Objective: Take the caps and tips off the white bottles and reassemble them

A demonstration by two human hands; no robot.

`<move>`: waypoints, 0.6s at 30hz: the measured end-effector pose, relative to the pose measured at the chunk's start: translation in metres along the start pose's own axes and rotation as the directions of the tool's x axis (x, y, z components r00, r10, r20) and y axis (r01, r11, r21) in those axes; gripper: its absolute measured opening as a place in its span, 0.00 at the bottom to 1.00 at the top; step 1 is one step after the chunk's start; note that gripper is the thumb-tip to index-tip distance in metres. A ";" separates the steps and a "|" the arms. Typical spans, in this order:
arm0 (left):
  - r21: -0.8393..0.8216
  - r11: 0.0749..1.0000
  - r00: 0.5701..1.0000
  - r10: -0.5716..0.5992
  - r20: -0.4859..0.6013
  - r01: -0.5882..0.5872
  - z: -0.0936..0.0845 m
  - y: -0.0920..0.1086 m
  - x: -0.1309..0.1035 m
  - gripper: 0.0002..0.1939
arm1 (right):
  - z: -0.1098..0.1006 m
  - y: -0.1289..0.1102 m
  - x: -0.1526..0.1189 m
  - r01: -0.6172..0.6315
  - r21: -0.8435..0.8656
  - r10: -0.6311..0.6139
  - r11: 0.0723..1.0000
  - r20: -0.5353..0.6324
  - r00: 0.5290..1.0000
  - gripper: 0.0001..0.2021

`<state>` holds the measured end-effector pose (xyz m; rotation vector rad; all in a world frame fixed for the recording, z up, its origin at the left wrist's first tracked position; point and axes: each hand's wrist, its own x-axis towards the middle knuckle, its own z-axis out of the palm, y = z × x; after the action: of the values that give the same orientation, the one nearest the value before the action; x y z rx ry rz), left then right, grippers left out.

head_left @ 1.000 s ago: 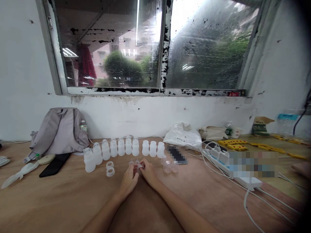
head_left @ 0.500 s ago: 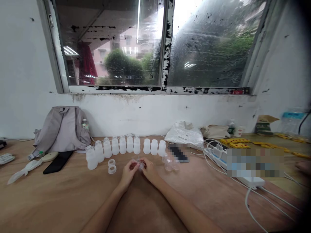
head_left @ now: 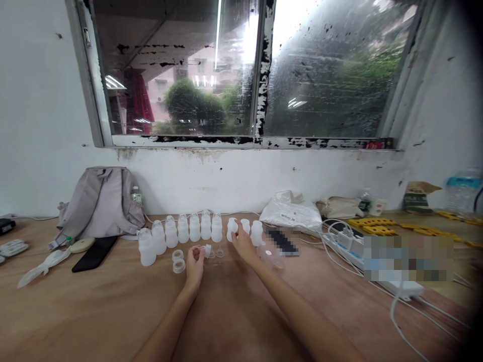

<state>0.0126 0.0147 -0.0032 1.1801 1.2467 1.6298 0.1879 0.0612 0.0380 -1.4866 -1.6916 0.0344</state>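
My left hand (head_left: pixel 195 261) is closed around a small whitish bottle collar (head_left: pixel 208 251), held low over the table. Just right of it lie small clear teat-like pieces (head_left: pixel 219 253). My right hand (head_left: pixel 243 246) reaches forward, its thumb and fingers closed on the leftmost open-topped frosted baby bottle (head_left: pixel 231 229) of a group of three. The middle bottle (head_left: pixel 245 224) is partly hidden behind that hand; the third bottle (head_left: pixel 256 234) stands to its right. Two translucent rings (head_left: pixel 178 265) lie left of my left hand. Clear dome caps (head_left: pixel 277 260) sit beside my right forearm.
Several baby bottles with clear caps (head_left: pixel 171 233) stand in a row at the left. Behind them is a grey backpack (head_left: pixel 101 201), with a black phone-like slab (head_left: pixel 94 254) in front. A white plastic bag (head_left: pixel 290 211) and power strip (head_left: pixel 403 287) with cables are at the right.
My hands were together on a small clear piece. They have parted: my right hand moved forward to the leftmost open bottle, while my left keeps the collar. Clear pieces now show between them.
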 end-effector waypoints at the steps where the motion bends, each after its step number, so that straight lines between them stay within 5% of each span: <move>1: 0.000 1.000 1.000 0.005 0.004 -0.005 0.000 0.000 0.000 0.20 | -0.002 -0.002 0.008 -0.013 -0.046 0.014 0.999 0.017 1.000 0.19; 6: 0.043 0.999 1.000 0.026 0.012 -0.027 0.000 0.000 -0.001 0.22 | -0.008 -0.007 0.025 -0.052 -0.237 0.077 0.970 0.098 0.992 0.13; 18: 0.078 0.995 0.997 0.066 0.027 -0.068 0.002 0.009 -0.010 0.20 | -0.042 -0.019 -0.024 0.025 -0.268 -0.020 0.963 0.021 1.000 0.07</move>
<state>0.0174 0.0042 0.0033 1.2990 1.2783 1.6232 0.1960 0.0151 0.0616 -1.6676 -1.7820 -0.2017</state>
